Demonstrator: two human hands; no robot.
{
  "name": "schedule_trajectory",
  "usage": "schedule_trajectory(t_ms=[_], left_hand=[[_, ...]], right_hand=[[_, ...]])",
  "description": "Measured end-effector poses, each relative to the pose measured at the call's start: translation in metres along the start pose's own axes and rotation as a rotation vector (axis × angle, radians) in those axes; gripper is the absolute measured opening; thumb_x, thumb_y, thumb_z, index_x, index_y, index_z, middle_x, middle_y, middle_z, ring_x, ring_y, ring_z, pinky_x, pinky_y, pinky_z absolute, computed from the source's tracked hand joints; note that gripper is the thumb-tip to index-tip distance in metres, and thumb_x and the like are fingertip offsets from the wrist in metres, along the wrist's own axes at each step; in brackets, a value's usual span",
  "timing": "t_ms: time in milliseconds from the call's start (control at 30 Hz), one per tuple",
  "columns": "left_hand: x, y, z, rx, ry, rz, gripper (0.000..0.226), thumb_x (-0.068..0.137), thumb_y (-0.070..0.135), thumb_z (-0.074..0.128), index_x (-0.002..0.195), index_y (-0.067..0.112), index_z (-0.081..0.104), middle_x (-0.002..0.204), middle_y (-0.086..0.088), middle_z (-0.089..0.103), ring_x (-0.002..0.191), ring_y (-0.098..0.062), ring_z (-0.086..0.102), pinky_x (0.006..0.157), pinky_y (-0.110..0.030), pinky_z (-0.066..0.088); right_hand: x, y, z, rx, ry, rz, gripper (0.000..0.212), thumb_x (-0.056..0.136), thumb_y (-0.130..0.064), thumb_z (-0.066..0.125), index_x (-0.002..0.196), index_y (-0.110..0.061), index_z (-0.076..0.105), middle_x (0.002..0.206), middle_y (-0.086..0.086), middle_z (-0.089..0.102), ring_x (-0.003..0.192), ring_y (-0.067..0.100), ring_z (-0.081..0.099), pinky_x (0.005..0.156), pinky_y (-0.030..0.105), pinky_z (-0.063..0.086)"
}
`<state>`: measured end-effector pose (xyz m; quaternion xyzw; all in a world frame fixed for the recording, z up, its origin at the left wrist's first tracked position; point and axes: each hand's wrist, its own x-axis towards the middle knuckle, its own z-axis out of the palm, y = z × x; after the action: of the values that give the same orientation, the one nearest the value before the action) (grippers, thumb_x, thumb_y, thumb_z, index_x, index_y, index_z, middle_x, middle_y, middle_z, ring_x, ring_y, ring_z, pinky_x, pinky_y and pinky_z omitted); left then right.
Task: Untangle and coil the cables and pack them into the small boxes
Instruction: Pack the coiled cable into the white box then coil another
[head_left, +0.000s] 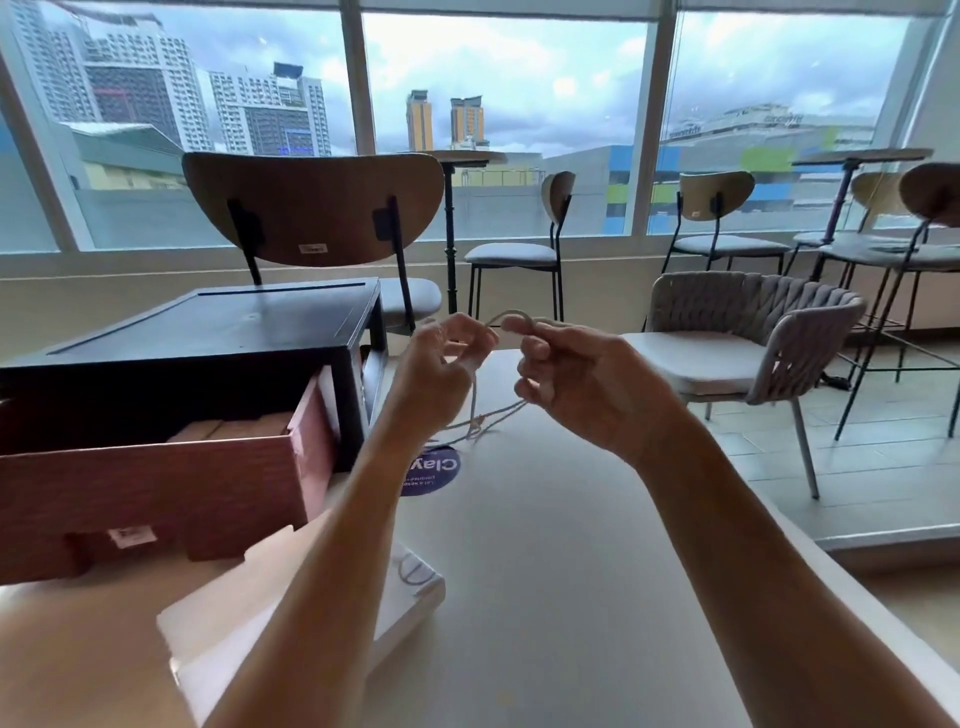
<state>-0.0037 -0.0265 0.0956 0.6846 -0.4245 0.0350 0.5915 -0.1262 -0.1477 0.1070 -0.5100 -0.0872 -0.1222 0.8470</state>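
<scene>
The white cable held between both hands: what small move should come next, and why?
Probably ease the left hand and right hand apart to open the loop: each pinches the cable, whose hanging strands look snarled just above the table.

A thin pale cable (511, 313) arches in the air above the middle of the table (571, 571). The left hand (441, 364) pinches one side of the arch and the right hand (571, 384) the other. Below the hands its strands hang down and meet in a loose tangle on the tabletop. At the near left a second cable (413, 569), grey and looped, lies on a flat white box (415, 608). Farther left, tan small boxes (234, 428) sit side by side inside an open reddish-brown carton (156, 493).
</scene>
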Motion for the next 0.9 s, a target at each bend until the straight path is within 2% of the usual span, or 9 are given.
schedule_trajectory(t_ms=[100, 200, 300, 467, 533, 633, 733, 833, 900], left_hand=[[0.002, 0.01, -0.009, -0.052, -0.071, -0.017, 0.013, 0.1, 0.021, 0.057, 0.093, 0.018, 0.069, 0.091, 0.002, 0.072, 0.082, -0.001, 0.068, 0.069, -0.018, 0.057], [0.002, 0.009, -0.015, -0.083, -0.181, -0.085, 0.01, 0.1, 0.016, 0.056, 0.098, 0.014, 0.066, 0.086, -0.005, 0.07, 0.075, -0.003, 0.068, 0.068, -0.019, 0.057], [0.0, 0.002, -0.019, -0.074, -0.276, -0.145, 0.009, 0.099, 0.014, 0.058, 0.102, 0.015, 0.066, 0.085, -0.002, 0.068, 0.074, -0.004, 0.067, 0.066, -0.017, 0.054], [-0.005, -0.007, -0.022, 0.063, -0.367, -0.176, 0.013, 0.1, 0.014, 0.057, 0.106, 0.012, 0.068, 0.077, -0.004, 0.061, 0.067, -0.009, 0.058, 0.062, -0.018, 0.05], [-0.005, -0.01, -0.019, 0.138, -0.387, -0.151, 0.014, 0.1, 0.018, 0.057, 0.104, 0.015, 0.07, 0.077, -0.004, 0.06, 0.069, -0.011, 0.055, 0.063, -0.022, 0.049], [-0.005, -0.011, -0.011, 0.23, -0.356, -0.062, 0.014, 0.098, 0.024, 0.06, 0.101, 0.021, 0.073, 0.081, 0.0, 0.066, 0.071, -0.01, 0.058, 0.071, -0.032, 0.054], [-0.001, -0.008, -0.011, 0.252, -0.263, 0.038, 0.013, 0.096, 0.024, 0.064, 0.1, 0.021, 0.076, 0.078, 0.015, 0.067, 0.068, 0.002, 0.059, 0.066, -0.019, 0.052], [0.003, -0.007, -0.014, 0.325, -0.18, 0.134, 0.01, 0.094, 0.027, 0.067, 0.093, 0.025, 0.077, 0.078, 0.019, 0.069, 0.076, 0.003, 0.061, 0.072, -0.019, 0.048], [0.005, -0.005, -0.016, 0.33, -0.14, 0.172, 0.008, 0.092, 0.025, 0.069, 0.089, 0.026, 0.076, 0.081, 0.019, 0.069, 0.082, 0.002, 0.062, 0.076, -0.021, 0.048]], right_hand=[[0.006, -0.009, 0.0, 0.23, -0.097, 0.04, 0.028, 0.095, -0.008, 0.039, 0.116, -0.004, 0.058, 0.077, -0.004, 0.057, 0.068, 0.006, 0.05, 0.081, 0.029, 0.038], [0.016, -0.01, 0.0, 0.383, -0.141, 0.031, 0.022, 0.093, -0.004, 0.041, 0.108, -0.002, 0.056, 0.091, 0.005, 0.062, 0.078, 0.012, 0.061, 0.081, 0.033, 0.054], [0.026, -0.013, -0.007, 0.595, -0.018, -0.039, 0.019, 0.088, 0.002, 0.04, 0.099, 0.001, 0.056, 0.098, 0.02, 0.066, 0.079, 0.023, 0.068, 0.08, 0.038, 0.06], [0.038, -0.011, -0.04, 0.831, 0.181, -0.232, 0.054, 0.083, 0.009, 0.043, 0.137, 0.007, 0.045, 0.088, 0.022, 0.069, 0.077, 0.017, 0.063, 0.078, 0.029, 0.059], [0.042, -0.007, -0.047, 0.79, 0.234, -0.263, 0.046, 0.084, 0.01, 0.044, 0.129, 0.007, 0.051, 0.093, 0.022, 0.07, 0.076, 0.017, 0.065, 0.07, 0.025, 0.059], [0.046, -0.001, -0.046, 0.582, 0.371, -0.315, 0.023, 0.095, 0.01, 0.04, 0.108, 0.005, 0.059, 0.097, 0.02, 0.07, 0.082, 0.021, 0.07, 0.083, 0.026, 0.056], [0.047, 0.006, -0.041, 0.108, 0.512, -0.39, 0.025, 0.096, 0.013, 0.041, 0.102, 0.003, 0.063, 0.1, 0.019, 0.069, 0.096, 0.024, 0.07, 0.091, 0.029, 0.056], [0.044, 0.012, -0.033, -0.594, 0.582, -0.344, 0.023, 0.094, 0.009, 0.048, 0.101, -0.002, 0.068, 0.099, 0.015, 0.071, 0.09, 0.026, 0.067, 0.079, 0.036, 0.052], [0.042, 0.014, -0.027, -0.883, 0.47, -0.239, 0.021, 0.092, 0.007, 0.052, 0.1, -0.002, 0.069, 0.09, 0.008, 0.072, 0.08, 0.032, 0.063, 0.067, 0.04, 0.047]])
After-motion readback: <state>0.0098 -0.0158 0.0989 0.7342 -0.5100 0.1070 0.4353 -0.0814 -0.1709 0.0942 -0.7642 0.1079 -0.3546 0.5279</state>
